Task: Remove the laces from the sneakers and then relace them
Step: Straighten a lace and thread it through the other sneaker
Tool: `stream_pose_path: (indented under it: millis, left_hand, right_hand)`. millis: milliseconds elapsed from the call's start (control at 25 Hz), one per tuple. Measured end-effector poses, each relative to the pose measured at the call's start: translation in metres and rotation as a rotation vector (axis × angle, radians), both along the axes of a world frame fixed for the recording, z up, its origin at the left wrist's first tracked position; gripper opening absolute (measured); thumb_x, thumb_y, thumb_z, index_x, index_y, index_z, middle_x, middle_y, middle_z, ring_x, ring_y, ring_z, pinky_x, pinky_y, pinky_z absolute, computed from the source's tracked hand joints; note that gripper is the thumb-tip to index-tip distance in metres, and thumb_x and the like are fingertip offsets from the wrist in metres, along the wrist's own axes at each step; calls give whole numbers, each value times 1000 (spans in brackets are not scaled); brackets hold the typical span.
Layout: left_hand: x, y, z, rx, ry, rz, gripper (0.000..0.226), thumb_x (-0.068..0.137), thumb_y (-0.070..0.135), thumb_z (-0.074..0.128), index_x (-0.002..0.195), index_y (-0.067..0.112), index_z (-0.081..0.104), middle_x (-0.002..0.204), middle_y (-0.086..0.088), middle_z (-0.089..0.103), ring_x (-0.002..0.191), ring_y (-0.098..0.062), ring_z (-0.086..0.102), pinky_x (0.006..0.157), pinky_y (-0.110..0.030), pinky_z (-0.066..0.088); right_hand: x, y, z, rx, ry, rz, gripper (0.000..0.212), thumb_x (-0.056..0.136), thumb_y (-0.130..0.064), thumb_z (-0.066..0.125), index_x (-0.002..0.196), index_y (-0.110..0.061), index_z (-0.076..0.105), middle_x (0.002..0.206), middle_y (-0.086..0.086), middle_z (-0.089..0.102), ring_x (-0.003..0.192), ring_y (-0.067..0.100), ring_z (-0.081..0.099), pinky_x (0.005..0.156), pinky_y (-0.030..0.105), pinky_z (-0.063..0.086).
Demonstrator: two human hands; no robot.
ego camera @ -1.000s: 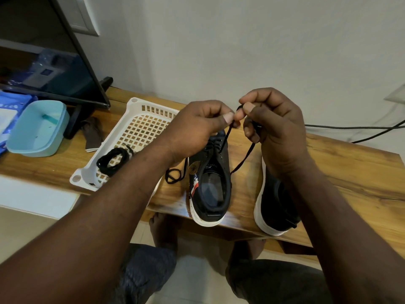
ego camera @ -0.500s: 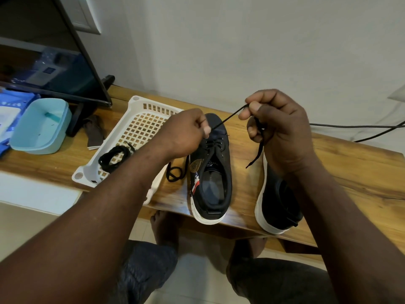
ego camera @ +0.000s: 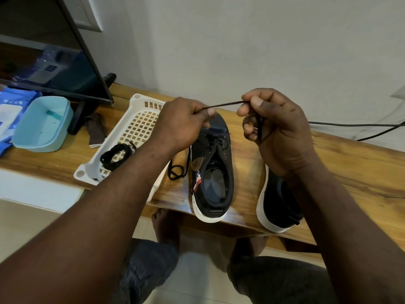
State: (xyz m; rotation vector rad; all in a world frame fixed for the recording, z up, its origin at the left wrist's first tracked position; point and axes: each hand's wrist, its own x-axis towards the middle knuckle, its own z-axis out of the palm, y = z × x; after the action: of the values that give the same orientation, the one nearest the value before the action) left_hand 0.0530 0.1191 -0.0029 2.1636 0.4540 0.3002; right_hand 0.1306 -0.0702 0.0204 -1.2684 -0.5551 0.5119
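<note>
Lace is pinched taut between the curled fingers of left hand and right hand, above the partly laced sneaker standing on the counter; insole lettering cannot be read.

Table: wooden top with a glossy grain, running across in front of me, its near edge over my knees.
Basket: white plastic lattice tray, lying at an angle on the table to my left.
Tub: teal and open-topped, left of the basket.
Screen: dark flat panel standing behind the tub.
Packet: blue, at my far left edge, partly cut off.
Brown piece: small and flat, between tub and basket; I cannot tell what it is.
Cables: two black ones along the wall to my right.
</note>
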Motion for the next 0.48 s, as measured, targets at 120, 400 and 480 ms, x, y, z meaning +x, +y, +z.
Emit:
stream_pose_path:
  millis: [120,400,480]
  left_hand:
    - [-2,3,-6,68,205,-26,30,100,45,66,120,25,76,109,-3,73,103,-22,67,84,-38,50]
    - [-23,-14,4,-94,388,-117,29,80,36,89,90,17,70,82,-1,74,80,-18,71,84,-47,61]
    - [-25,-15,1,-108,400,-132,28,76,33,92,88,19,73,79,0,76,75,-18,75,83,-48,63]
  right_hand:
    - [-1,-1,-1,25,61,6,32,101,-21,42,108,-8,71,91,7,73,65,20,59,57,27,40]
    - [6,2,-7,-237,-94,-258,21,105,-14,58,121,-16,72,111,1,80,82,21,75,61,20,47]
    - [3,4,-13,-351,-242,-295,13,102,-24,67,107,-17,77,96,0,80,74,13,71,59,17,47]
